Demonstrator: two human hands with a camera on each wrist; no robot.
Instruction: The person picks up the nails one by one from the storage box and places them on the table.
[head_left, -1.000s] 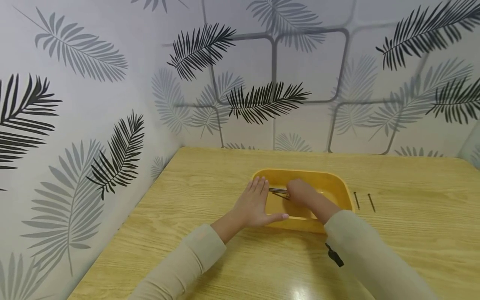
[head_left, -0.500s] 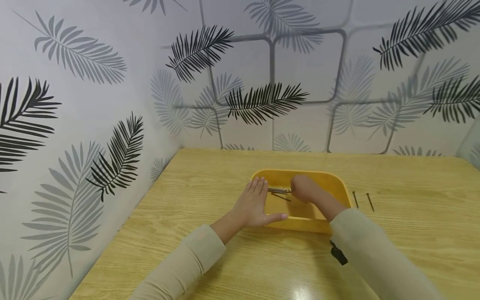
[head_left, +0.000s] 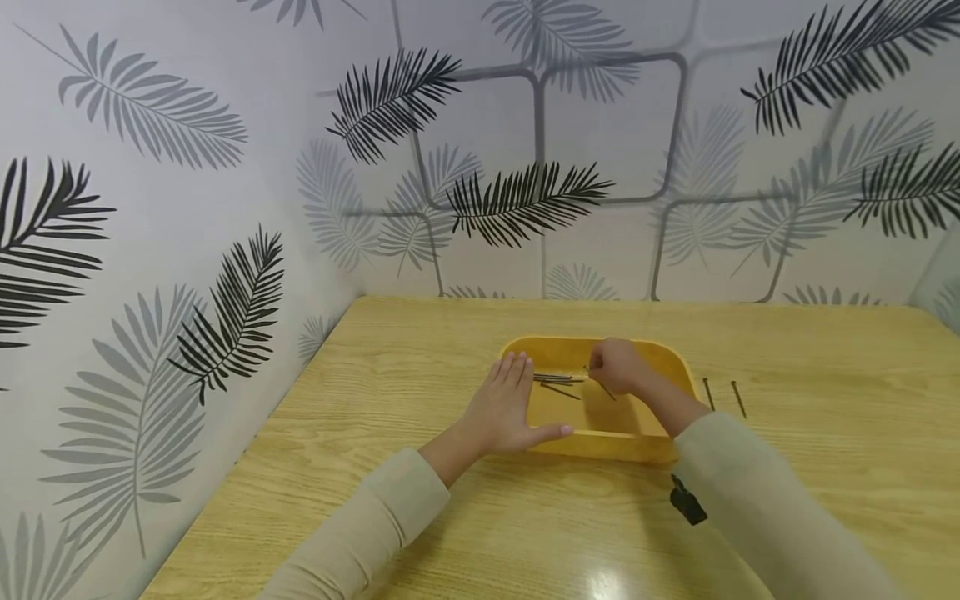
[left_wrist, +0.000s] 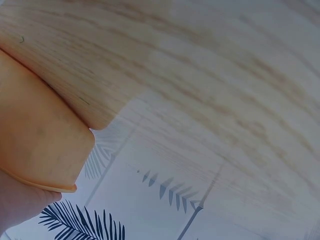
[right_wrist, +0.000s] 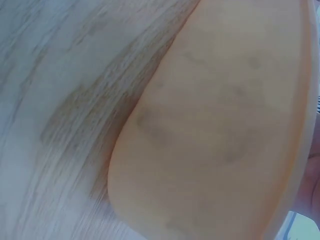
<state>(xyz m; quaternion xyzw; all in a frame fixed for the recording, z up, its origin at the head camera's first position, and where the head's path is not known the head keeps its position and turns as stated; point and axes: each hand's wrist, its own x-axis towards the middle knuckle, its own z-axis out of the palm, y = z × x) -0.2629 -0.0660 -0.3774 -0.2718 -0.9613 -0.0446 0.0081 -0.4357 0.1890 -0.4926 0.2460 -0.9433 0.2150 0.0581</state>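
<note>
My left hand (head_left: 504, 408) rests on the left end of a yellow plastic tray (head_left: 555, 446), fingers straight and thumb stretched along the near rim. Inside the tray, several thin dark nails (head_left: 553, 379) lie side by side near those fingers, and a separate nail (head_left: 560, 392) lies just below them. Over the tray's middle, my right hand (head_left: 618, 367) pinches a slanting nail (head_left: 606, 390) between thumb and fingers. The left wrist view shows the tray's outer wall (left_wrist: 40, 115) and a bit of the hand. In the right wrist view, the tray wall (right_wrist: 210, 120) hides most of the hand.
Two nails (head_left: 738, 398) lie apart on the wooden table (head_left: 390, 367), right of the tray. A black object (head_left: 686, 502) shows beside the right sleeve (head_left: 765, 492). Behind the table stands a leaf-patterned wall (head_left: 480, 250).
My right hand has shifted right and up inside the tray, away from the grouped nails, and a slanting nail now shows at its fingers. The left hand stays in place.
</note>
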